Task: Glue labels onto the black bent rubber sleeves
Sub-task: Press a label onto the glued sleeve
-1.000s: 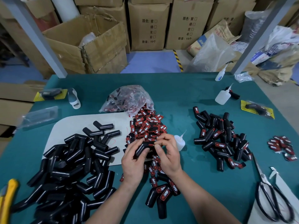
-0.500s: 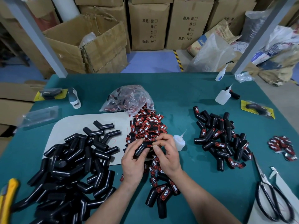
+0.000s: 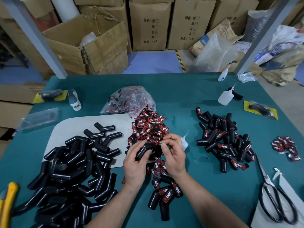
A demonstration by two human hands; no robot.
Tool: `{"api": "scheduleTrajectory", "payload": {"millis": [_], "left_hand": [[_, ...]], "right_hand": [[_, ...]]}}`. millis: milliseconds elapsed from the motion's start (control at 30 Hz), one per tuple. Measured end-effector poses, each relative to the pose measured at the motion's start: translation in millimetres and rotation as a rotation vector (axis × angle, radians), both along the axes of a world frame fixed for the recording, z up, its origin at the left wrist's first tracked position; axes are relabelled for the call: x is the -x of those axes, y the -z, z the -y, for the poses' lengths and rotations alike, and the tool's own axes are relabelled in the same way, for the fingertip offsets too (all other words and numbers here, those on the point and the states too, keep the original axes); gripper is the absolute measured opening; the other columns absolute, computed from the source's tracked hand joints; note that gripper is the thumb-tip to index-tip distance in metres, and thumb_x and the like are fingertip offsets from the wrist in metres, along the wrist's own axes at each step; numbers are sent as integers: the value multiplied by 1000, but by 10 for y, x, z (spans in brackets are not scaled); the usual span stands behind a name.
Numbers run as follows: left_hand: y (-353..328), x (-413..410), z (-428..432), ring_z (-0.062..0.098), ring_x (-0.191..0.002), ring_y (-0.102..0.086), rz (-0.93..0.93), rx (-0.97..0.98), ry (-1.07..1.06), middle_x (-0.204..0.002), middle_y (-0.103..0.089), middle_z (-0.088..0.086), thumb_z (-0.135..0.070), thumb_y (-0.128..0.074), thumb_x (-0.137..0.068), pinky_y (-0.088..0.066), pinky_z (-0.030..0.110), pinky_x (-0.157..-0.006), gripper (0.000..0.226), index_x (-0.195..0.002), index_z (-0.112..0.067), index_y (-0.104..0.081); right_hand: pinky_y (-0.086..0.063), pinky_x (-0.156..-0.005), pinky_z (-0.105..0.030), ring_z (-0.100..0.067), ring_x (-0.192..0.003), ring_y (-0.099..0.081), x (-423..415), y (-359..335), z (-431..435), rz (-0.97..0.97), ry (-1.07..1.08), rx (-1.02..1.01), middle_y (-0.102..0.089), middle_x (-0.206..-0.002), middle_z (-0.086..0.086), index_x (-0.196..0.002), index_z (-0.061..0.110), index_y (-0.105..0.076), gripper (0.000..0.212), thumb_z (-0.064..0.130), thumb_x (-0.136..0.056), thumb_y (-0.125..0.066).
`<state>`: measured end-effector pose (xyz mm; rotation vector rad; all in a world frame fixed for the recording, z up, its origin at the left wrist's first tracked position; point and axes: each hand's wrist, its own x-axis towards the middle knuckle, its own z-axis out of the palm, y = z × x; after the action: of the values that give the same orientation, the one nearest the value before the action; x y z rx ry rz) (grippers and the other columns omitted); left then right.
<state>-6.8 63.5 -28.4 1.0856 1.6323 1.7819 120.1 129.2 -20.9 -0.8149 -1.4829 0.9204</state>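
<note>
Sleeve (image 3: 144,149) and both hands meet at the near middle of the table (image 3: 181,96), over the near edge of the label heap (image 3: 148,127). The left hand (image 3: 134,168) grips the sleeve, thumb laid across it and fingers curled beneath. The right hand (image 3: 174,158) pinches thumb and forefinger at the sleeve's far end, apparently pressing a label down. The fingertips hide most of that label, so I cannot tell how squarely it sits.

Several things could go wrong from here:
- If the pinch lets go too soon, the label's ends may lift off the curved rubber.
- A sideways slide of the thumb on wet glue would likely leave the label crooked or smear the black surface.
- Glue squeezed out at the edges could stick to the fingertips and pull the label off as the hand withdraws.
- The work is held right above loose labels, so a wet sleeve that dips could pick up strays.
- The glue bottle (image 3: 183,142) stands just behind the right hand, and a careless move that way could tip it.
- Bare sleeves (image 3: 69,162) lie left and done ones (image 3: 225,142) right, so a drop on the wrong side would mix them.
</note>
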Motion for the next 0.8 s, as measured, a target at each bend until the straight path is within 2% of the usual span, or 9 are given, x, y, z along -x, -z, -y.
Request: {"api": "scheduleTrajectory", "payload": {"millis": [233, 467, 567, 667, 800], "left_hand": [[33, 5, 2, 15, -118, -66, 4, 4, 2, -119, -71, -13, -25, -78, -82, -49, 26, -105, 40, -113, -49, -73], [17, -1, 1, 10, -115, -66, 3, -13, -1, -118, -70, -17, -22, -78, -82, -49, 21, -103, 38, -111, -47, -72], [13, 2, -4, 6, -115, -66, -8, -6, -1, -119, -70, -19, -16, -79, -83, -47, 16, -101, 47, -113, -52, -72], [16, 8, 1, 7, -117, -65, -12, -8, 1, -119, -69, -19, -21, -79, -85, -47, 15, -100, 45, -115, -53, -71], [20, 10, -5, 5, -116, -65, -24, -2, -3, -119, -69, -21, -23, -80, -85, -46, 13, -100, 45, -116, -55, -70]], "right_hand": [[-46, -94, -32, -26, -106, -58, 18, 23, 15, 55, -81, 10, -54, -113, -1, -101, 24, -67, 8, 26, -99, -60], [-45, -94, -31, -25, -105, -58, 20, 42, 18, 110, -98, 16, -54, -113, 1, -100, 20, -68, 8, 22, -97, -61], [-46, -95, -34, -27, -106, -57, 21, 40, 28, 114, -103, 19, -54, -113, 1, -99, 20, -68, 8, 24, -97, -61], [-46, -95, -35, -26, -106, -57, 21, 32, 35, 119, -99, 19, -54, -113, 2, -99, 21, -68, 10, 28, -98, -60], [-45, -95, -34, -26, -105, -57, 28, 48, 31, 134, -92, 15, -54, -112, 2, -97, 16, -68, 10, 22, -96, -61]]}}
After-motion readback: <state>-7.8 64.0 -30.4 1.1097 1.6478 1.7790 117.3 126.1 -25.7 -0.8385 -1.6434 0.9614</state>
